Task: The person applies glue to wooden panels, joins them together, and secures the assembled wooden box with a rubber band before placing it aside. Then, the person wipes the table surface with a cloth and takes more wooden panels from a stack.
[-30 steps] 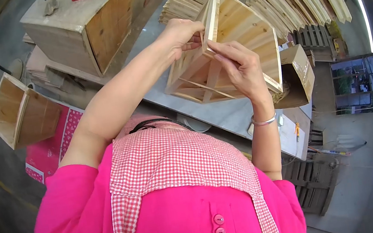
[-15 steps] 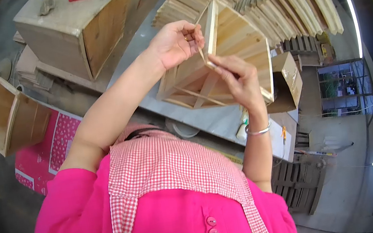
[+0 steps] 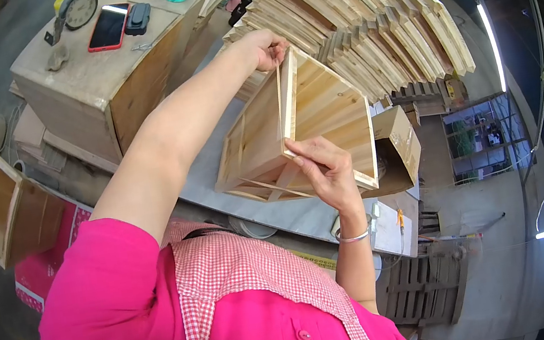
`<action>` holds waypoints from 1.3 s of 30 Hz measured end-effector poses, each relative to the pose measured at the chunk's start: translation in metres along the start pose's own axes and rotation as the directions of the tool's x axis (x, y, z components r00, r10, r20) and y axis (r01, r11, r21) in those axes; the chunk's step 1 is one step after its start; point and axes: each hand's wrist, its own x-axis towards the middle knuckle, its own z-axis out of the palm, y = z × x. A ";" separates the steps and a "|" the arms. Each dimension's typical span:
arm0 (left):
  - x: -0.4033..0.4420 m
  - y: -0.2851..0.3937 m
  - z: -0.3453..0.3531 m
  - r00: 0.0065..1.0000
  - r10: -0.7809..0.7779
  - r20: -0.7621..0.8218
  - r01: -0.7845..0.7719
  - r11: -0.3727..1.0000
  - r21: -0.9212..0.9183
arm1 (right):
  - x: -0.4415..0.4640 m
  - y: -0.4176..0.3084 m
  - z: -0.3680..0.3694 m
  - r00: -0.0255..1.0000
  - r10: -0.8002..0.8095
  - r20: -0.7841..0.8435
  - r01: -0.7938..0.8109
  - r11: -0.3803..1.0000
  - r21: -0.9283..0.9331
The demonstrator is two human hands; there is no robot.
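Two fingertip pinches: left hand (image 3: 268, 49) w/ thin strip (image 3: 279, 88) at far end, right hand (image 3: 325, 167) at near corner of wooden box (image 3: 326, 102), prob. for tension.

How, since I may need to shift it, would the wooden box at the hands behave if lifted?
The wooden box is probably stiff, as flat boards form its sides. It looks fairly light for its size, being hollow. Its plain, matt wood suggests it would not be very slippery.
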 end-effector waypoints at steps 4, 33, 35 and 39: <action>0.001 -0.002 0.002 1.000 0.010 0.013 -0.011 0.996 0.092 | 0.002 0.000 0.000 1.000 0.001 -0.031 -0.001 1.000 0.004; -0.007 -0.038 0.013 0.753 0.654 0.067 -0.451 0.439 0.777 | 0.044 0.201 -0.143 0.912 0.262 -0.314 -0.381 0.826 -0.415; -0.006 -0.032 0.011 0.784 0.619 0.052 -0.430 0.480 0.764 | 0.044 0.229 -0.138 0.913 0.190 -0.361 -0.326 0.872 -0.365; -0.017 -0.041 0.025 0.791 0.611 0.022 -0.380 0.463 0.801 | 0.045 0.241 -0.132 0.879 0.228 -0.418 -0.361 0.892 -0.272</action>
